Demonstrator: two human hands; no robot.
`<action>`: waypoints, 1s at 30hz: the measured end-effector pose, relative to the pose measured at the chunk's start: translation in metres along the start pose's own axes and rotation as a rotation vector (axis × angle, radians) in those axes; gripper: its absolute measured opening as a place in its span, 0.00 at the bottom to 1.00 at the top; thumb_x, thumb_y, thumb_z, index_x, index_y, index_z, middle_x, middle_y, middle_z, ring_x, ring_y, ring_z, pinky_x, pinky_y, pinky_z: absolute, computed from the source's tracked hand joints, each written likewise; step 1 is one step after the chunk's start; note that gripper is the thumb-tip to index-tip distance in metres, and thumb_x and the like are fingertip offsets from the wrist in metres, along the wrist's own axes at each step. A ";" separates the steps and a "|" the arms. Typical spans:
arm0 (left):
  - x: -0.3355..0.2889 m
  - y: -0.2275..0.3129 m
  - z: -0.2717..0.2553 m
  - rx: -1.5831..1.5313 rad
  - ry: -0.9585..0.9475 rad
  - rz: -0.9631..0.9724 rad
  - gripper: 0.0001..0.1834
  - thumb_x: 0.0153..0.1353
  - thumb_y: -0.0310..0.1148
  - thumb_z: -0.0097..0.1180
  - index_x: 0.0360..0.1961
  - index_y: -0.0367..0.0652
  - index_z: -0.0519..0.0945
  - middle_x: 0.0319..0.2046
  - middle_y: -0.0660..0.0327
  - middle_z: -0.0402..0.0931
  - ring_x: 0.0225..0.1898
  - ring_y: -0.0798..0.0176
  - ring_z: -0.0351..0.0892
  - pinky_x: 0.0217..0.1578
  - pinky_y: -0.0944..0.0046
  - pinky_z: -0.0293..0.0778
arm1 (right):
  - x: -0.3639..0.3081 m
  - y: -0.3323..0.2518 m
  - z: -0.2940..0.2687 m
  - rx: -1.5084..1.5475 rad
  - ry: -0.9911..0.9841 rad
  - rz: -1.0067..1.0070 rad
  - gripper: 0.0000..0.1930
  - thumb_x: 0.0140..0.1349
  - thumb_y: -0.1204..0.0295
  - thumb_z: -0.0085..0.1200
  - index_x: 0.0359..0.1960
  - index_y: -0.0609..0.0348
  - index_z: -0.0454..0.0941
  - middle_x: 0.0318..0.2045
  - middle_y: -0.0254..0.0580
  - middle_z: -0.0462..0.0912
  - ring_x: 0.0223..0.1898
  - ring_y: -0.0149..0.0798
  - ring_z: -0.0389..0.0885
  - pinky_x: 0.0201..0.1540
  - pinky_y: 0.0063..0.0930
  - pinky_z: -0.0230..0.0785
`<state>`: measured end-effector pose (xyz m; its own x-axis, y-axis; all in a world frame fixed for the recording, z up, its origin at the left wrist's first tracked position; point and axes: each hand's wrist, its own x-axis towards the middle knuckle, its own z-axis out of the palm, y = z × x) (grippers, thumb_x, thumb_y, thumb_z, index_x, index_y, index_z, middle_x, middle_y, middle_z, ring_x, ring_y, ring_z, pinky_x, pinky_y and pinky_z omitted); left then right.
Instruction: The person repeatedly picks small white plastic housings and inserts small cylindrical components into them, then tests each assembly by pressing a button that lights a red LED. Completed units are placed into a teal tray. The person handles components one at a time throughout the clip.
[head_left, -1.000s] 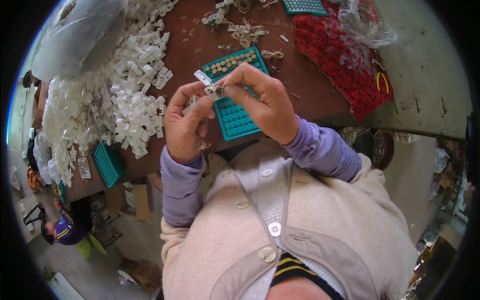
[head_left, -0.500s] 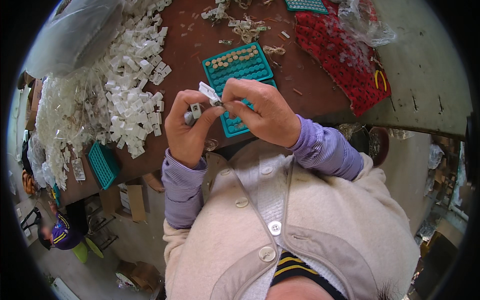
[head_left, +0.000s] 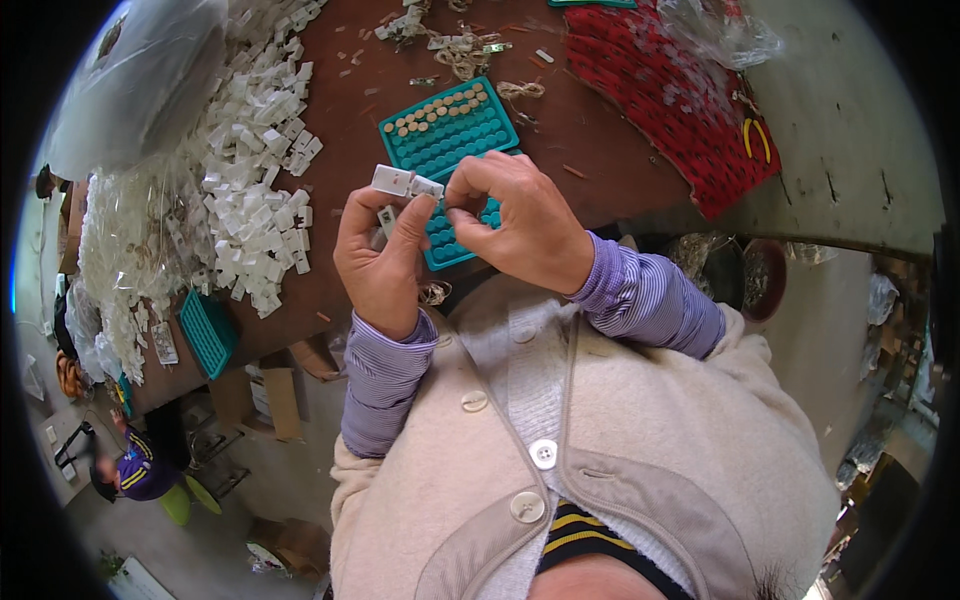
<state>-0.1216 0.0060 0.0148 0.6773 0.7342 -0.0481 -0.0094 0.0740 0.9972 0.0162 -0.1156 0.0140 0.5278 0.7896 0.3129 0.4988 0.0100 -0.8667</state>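
My left hand (head_left: 383,262) holds a small white plastic piece (head_left: 405,183) between thumb and fingers, raised above the table's near edge. My right hand (head_left: 517,222) pinches at the right end of the same piece with thumb and forefinger. Just beyond the hands lies a teal tray (head_left: 447,130) with rows of holes, several tan round pieces filling its far rows. The hands cover the tray's near part. A heap of white plastic pieces (head_left: 252,195) lies to the left on the brown table (head_left: 345,110).
A clear plastic bag (head_left: 140,85) sits far left above the heap. Another teal tray (head_left: 206,332) lies at the table's left corner. A red spotted cloth (head_left: 672,95) covers the far right. Scraps and twine (head_left: 462,52) litter the far side. Another person (head_left: 135,470) stands lower left.
Both hands have drawn nearer to my body and slightly right, off the tray. The white piece sits higher in my left fingers, with my right fingers pinching its end.
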 end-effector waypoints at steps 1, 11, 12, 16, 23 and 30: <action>-0.001 -0.001 0.003 -0.038 0.009 -0.034 0.10 0.69 0.26 0.71 0.45 0.41 0.80 0.38 0.68 0.81 0.33 0.77 0.76 0.33 0.74 0.72 | -0.001 0.001 -0.004 -0.029 0.014 -0.032 0.04 0.57 0.77 0.62 0.29 0.54 0.79 0.28 0.35 0.81 0.36 0.43 0.81 0.49 0.42 0.67; -0.008 0.007 0.036 0.096 0.021 0.094 0.09 0.72 0.29 0.69 0.48 0.40 0.83 0.38 0.67 0.83 0.29 0.81 0.73 0.25 0.77 0.68 | -0.007 0.015 -0.023 -0.046 0.180 -0.093 0.05 0.56 0.75 0.65 0.30 0.54 0.80 0.24 0.33 0.80 0.34 0.40 0.80 0.52 0.40 0.68; -0.007 0.008 0.036 0.005 0.006 0.017 0.08 0.73 0.30 0.68 0.48 0.40 0.83 0.37 0.67 0.83 0.27 0.81 0.72 0.24 0.78 0.66 | -0.009 0.016 -0.023 -0.015 0.170 -0.065 0.05 0.56 0.75 0.65 0.30 0.54 0.80 0.24 0.32 0.80 0.33 0.40 0.80 0.52 0.40 0.68; 0.002 0.003 0.032 -0.254 -0.042 -0.191 0.10 0.76 0.33 0.64 0.52 0.39 0.84 0.34 0.66 0.84 0.20 0.81 0.66 0.17 0.78 0.58 | -0.011 0.017 -0.022 -0.052 0.179 -0.076 0.05 0.55 0.75 0.66 0.30 0.55 0.81 0.26 0.33 0.81 0.35 0.40 0.81 0.54 0.41 0.69; 0.000 -0.013 0.026 -0.111 -0.076 -0.200 0.11 0.76 0.36 0.65 0.52 0.41 0.85 0.24 0.69 0.78 0.18 0.83 0.64 0.17 0.78 0.56 | 0.001 0.021 -0.022 -0.311 0.198 -0.457 0.08 0.55 0.73 0.71 0.34 0.57 0.83 0.37 0.39 0.82 0.45 0.48 0.82 0.60 0.47 0.70; 0.028 -0.022 0.003 -0.369 -0.089 -0.236 0.15 0.79 0.35 0.60 0.58 0.37 0.82 0.37 0.61 0.87 0.24 0.81 0.74 0.15 0.79 0.59 | 0.044 0.038 -0.024 -0.310 0.071 -0.362 0.06 0.60 0.71 0.69 0.37 0.53 0.86 0.37 0.37 0.82 0.44 0.46 0.82 0.52 0.43 0.73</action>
<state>-0.1007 0.0227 -0.0081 0.7526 0.6087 -0.2510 -0.0980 0.4805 0.8715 0.0747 -0.0946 0.0044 0.3225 0.7253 0.6082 0.8349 0.0848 -0.5438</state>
